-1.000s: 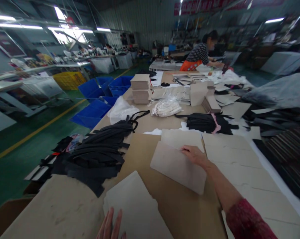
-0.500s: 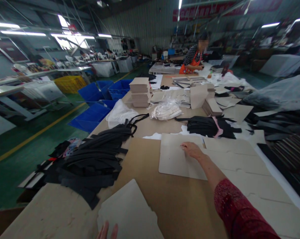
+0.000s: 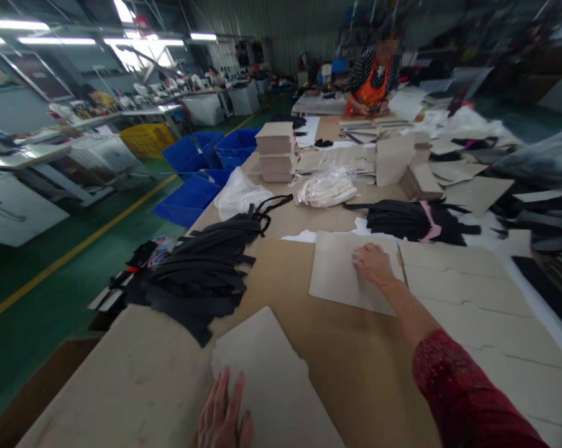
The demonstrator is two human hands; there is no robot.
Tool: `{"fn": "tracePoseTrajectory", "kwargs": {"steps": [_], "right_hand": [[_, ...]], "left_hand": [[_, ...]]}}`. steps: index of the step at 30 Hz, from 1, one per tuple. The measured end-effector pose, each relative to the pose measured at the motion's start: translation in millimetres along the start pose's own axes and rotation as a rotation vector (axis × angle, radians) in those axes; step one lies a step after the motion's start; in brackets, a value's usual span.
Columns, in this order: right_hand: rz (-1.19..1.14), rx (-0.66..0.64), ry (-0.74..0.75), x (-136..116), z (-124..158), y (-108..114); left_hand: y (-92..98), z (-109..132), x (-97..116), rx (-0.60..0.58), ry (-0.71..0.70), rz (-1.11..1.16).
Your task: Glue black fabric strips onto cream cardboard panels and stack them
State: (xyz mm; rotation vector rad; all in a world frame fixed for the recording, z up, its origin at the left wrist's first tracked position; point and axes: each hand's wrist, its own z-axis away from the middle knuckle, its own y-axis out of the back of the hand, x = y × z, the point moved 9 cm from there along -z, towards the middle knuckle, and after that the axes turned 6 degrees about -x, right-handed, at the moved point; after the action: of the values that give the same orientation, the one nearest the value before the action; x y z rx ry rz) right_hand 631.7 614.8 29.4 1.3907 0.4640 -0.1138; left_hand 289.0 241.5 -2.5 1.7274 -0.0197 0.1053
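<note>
My left hand (image 3: 222,414) rests flat with its fingers apart on a pale grey cardboard sheet (image 3: 271,364) near the front of the table. My right hand (image 3: 373,262) is on another grey cardboard piece (image 3: 332,274) farther forward. Its fingers are bent down and close together, and whatever may be between the fingertips is too small to name. Both pieces lie on a brown board (image 3: 285,267). Just right of my right hand, overlapping rows of similar cardboard pieces (image 3: 467,286) run toward me, partly behind my red sleeve.
Black fabric strips (image 3: 192,267) lie at left, and a tied black bundle (image 3: 397,221) lies beyond my right hand. Stacked cardboard (image 3: 275,152) and a plastic-wrapped bundle (image 3: 326,186) stand farther back. Blue bins (image 3: 188,193) border the table's left side. Across the table, a person in an orange apron (image 3: 372,93) works.
The view has tilted down and turned slightly left, so more of my left hand shows. My right hand's fingers curl more, over nearly the same spot on the cardboard.
</note>
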Motion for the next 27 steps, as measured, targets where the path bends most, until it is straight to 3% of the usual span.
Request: {"fn": "tracePoseTrajectory", "kwargs": {"steps": [3, 8, 10, 12, 14, 16, 20, 23, 27], "right_hand": [[-0.093, -0.072, 0.092, -43, 46, -30], [-0.35, -0.309, 0.268, -133, 178, -111], [-0.373, -0.251, 0.229, -149, 214, -124], [-0.358, -0.11, 0.199, -158, 234, -120], [-0.351, 0.029, 0.197, -164, 242, -110], [-0.382, 0.083, 0.222, -172, 246, -102], [-0.536, -0.017, 0.232, -177, 243, -102], [-0.621, -0.116, 0.111, -151, 224, -96], [-0.611, -0.126, 0.095, -92, 173, -53]], "left_hand": [[6.8, 0, 7, -0.065, 0.038, 0.037], [12.2, -2, 13, -0.098, 0.049, 0.063], [14.5, -3, 14, -0.092, 0.05, 0.072], [16.0, -2, 14, -0.081, 0.049, 0.081], [15.0, -2, 14, -0.084, 0.049, 0.085], [12.7, -1, 13, -0.091, 0.058, 0.077], [8.3, 0, 8, -0.092, 0.077, 0.048], [7.5, -1, 7, -0.071, 0.053, 0.048], [9.7, -3, 7, -0.034, 0.023, 0.06]]}}
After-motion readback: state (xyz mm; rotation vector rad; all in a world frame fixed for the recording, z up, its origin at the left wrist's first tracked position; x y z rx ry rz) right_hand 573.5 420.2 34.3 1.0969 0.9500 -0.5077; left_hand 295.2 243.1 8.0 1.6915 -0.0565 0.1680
